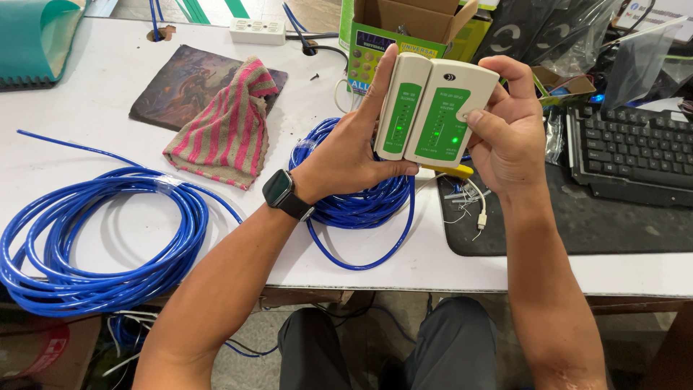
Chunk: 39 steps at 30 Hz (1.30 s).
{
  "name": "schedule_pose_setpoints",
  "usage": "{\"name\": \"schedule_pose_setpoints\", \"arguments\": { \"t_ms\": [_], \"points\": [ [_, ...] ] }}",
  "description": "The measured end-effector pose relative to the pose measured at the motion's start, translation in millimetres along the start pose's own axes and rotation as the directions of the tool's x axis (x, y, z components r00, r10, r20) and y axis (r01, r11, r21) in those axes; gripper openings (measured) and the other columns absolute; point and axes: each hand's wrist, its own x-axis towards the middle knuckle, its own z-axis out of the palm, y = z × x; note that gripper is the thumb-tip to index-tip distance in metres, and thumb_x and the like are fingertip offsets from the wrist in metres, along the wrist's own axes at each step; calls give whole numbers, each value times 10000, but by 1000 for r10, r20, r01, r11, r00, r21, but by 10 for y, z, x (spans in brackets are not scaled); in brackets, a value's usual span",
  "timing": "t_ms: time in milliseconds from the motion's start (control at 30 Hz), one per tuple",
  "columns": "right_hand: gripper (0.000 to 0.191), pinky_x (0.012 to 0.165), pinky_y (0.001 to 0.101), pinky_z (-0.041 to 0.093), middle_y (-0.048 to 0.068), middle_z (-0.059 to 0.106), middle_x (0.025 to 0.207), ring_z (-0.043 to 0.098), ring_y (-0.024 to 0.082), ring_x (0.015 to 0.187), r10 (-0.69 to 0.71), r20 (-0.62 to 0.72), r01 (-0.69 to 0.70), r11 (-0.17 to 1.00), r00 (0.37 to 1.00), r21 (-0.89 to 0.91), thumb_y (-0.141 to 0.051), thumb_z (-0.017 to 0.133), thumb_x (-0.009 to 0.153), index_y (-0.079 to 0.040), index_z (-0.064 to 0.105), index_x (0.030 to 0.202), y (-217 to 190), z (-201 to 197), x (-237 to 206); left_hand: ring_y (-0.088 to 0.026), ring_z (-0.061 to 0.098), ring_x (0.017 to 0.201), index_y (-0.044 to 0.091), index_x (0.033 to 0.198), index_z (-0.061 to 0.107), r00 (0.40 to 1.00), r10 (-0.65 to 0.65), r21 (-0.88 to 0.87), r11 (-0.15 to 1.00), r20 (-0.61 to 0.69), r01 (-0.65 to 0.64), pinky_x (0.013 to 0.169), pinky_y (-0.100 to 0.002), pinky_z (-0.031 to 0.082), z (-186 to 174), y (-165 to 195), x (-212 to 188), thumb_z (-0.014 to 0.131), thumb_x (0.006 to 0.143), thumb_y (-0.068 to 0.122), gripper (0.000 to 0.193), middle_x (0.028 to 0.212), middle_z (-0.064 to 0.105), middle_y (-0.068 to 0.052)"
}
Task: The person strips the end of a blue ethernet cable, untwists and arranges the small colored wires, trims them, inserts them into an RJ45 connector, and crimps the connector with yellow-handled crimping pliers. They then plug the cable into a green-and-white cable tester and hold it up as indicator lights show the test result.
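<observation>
- Head view: both hands hold a cream-and-green two-part cable tester up above the white table.
- The left hand, a dark smartwatch on its wrist, is closed around the tester's left part, fingers up the side, thumb under the lower edge.
- The right hand is clamped on the right part, its thumb pressed on the green face, where one small light glows.
- Beneath the hands lies a small coil of blue cable; a larger blue cable coil lies at the table's left edge.
- A pink-and-grey striped cloth lies partly on a dark mat; a black keyboard lies at the right.
</observation>
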Motion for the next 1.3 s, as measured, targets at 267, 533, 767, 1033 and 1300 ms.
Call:
{"name": "schedule_pose_setpoints", "arguments": {
  "t_ms": [267, 533, 767, 1033, 1300],
  "points": [
    [547, 1037, 355, 575, 128, 598, 1274, 642, 202, 1187, 0, 4, 0, 1000, 1000, 17, 112, 605, 961, -85, 465, 1451, 6, -7, 3, -401, 496, 1529, 211, 1665, -123, 1000, 11, -2, 1000, -2, -11, 1266, -455, 445, 3, -5, -1, 931, 858, 106, 1331, 1676, 415, -228],
    [558, 1027, 357, 573, 119, 580, 1284, 634, 205, 1201, -1, 0, 1, 1000, 1000, -28, 116, 651, 969, -103, 460, 1446, 1, 27, -1, -400, 467, 1547, 202, 1663, -124, 1000, 19, -1, 1000, 4, -19, 1279, -451, 427, 2, 0, 4, 924, 859, 94, 1326, 1690, 391, -227],
    [568, 1058, 368, 565, 118, 575, 1280, 632, 211, 1213, -9, -4, 9, 1000, 1000, -25, 124, 662, 959, -102, 467, 1441, 5, 36, -4, -406, 473, 1539, 200, 1661, -125, 1000, 31, 1, 1000, 4, -31, 1272, -450, 432, 7, 10, 16, 924, 862, 101, 1322, 1653, 386, -235],
    [564, 1025, 375, 596, 145, 597, 1258, 655, 215, 1165, -6, -26, 4, 998, 1000, -61, 129, 645, 939, -74, 464, 1433, -13, 34, -6, -410, 514, 1509, 191, 1670, -114, 1000, 26, -5, 1000, 16, -26, 1263, -449, 445, 9, 16, 13, 904, 853, 80, 1309, 1645, 469, -231],
    [538, 977, 366, 614, 167, 599, 1280, 668, 225, 1171, -14, -47, 9, 995, 999, -95, 137, 610, 925, -61, 463, 1404, 13, 17, 10, -406, 542, 1484, 164, 1675, -94, 999, 21, 17, 1000, 28, -22, 1252, -431, 445, 13, 11, 8, 894, 856, 94, 1285, 1622, 492, -229]
  ]
}}
